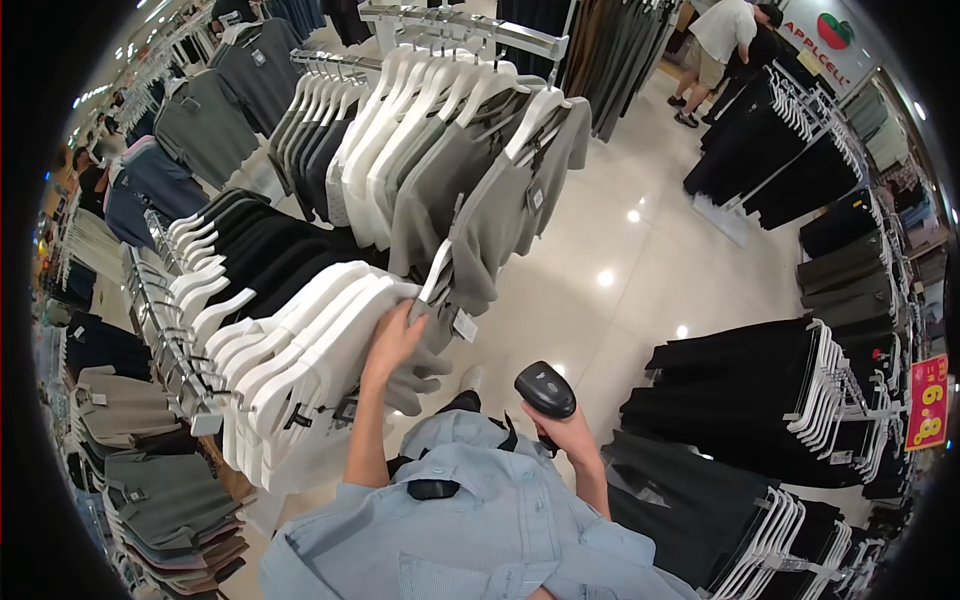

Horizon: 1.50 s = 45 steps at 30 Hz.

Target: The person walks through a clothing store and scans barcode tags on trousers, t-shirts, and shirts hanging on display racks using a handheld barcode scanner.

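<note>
My left hand [395, 342] reaches to the end of the white shirts [325, 375] on the near rack. Its fingers are closed on the edge of a grey shirt [425, 312], next to a white hanger [436, 268]. A white price tag [465, 325] dangles just to the right of those fingers. In my right hand [568, 428] is a black barcode scanner [546, 389], held by its grip in front of my body, its rounded head up. The fingers around the grip are partly hidden.
Black shirts [280, 240] and more grey shirts [530, 195] hang on the racks ahead. Black trousers [725, 390] hang on white hangers along the right. A shiny tiled floor [600, 250] runs between the racks. Another person [718, 45] stands at the far right.
</note>
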Each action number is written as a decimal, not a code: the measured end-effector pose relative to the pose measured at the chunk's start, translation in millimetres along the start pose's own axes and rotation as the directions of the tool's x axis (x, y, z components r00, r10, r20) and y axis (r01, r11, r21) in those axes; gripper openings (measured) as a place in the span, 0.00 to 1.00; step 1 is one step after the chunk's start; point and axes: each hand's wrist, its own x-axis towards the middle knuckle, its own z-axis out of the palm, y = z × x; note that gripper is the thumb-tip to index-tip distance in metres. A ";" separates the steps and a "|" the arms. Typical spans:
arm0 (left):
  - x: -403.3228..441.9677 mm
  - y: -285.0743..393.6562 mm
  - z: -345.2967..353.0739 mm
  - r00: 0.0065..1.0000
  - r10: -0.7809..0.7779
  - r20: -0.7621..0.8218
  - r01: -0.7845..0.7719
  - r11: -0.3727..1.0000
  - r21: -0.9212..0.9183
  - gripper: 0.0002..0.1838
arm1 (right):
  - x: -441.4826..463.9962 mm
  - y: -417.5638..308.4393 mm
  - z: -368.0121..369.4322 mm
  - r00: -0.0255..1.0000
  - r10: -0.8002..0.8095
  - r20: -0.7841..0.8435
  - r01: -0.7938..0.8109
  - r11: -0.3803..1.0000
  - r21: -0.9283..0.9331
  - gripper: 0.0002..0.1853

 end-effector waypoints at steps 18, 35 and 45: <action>176.4 61.3 5.3 0.994 0.110 0.015 -0.107 0.989 -0.104 0.17 | 33.9 -27.8 15.5 0.987 -0.008 -0.160 0.010 1.000 0.011 0.12; 237.7 133.8 -22.1 0.946 0.312 -0.089 -0.321 0.940 -0.113 0.18 | 56.2 -34.5 23.3 0.960 0.062 -0.273 0.013 0.964 0.265 0.12; 241.9 137.5 -25.1 0.952 0.306 -0.029 -0.306 0.939 -0.155 0.17 | 61.8 -34.5 31.4 0.969 0.059 -0.240 -0.005 0.975 0.220 0.13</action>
